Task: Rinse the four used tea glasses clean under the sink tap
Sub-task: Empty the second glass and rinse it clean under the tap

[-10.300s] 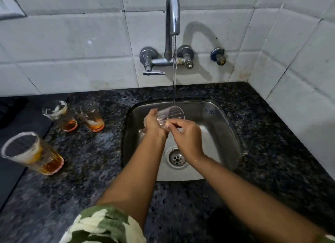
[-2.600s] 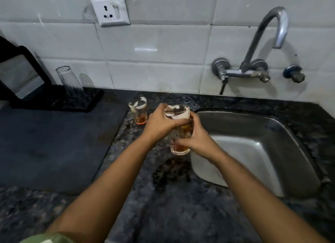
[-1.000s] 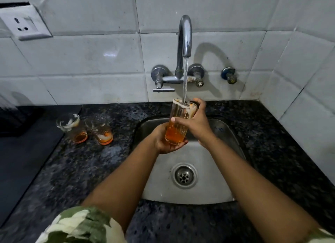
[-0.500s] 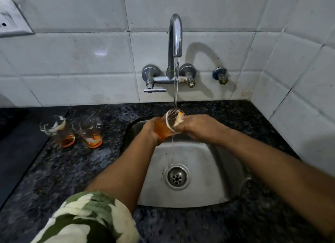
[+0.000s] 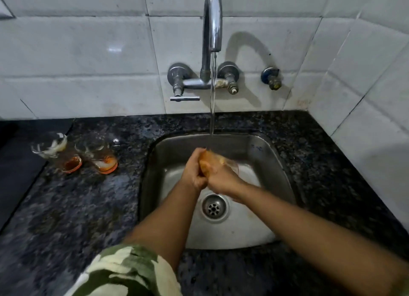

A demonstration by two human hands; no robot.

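Leftmost on the dark stone worktop (image 5: pixel 73 207) stand two used tea glasses: the far-left glass (image 5: pixel 58 153) and its neighbour glass (image 5: pixel 99 154), just beside each other, each with an orange-brown residue at the bottom and pale film on the walls, so by the look of it neither is rinsed. Further right, over the steel sink (image 5: pixel 281 163), the left hand (image 5: pixel 194 172) has its fingers curled round the base end of a third glass (image 5: pixel 215 164), held tilted on its side and tinted orange. Water from the tap (image 5: pixel 212 23) falls onto it. The right hand (image 5: pixel 221 179) wraps the same glass; its fingertips are blurred. A fourth glass is not in view, so at least three seem left to finish.
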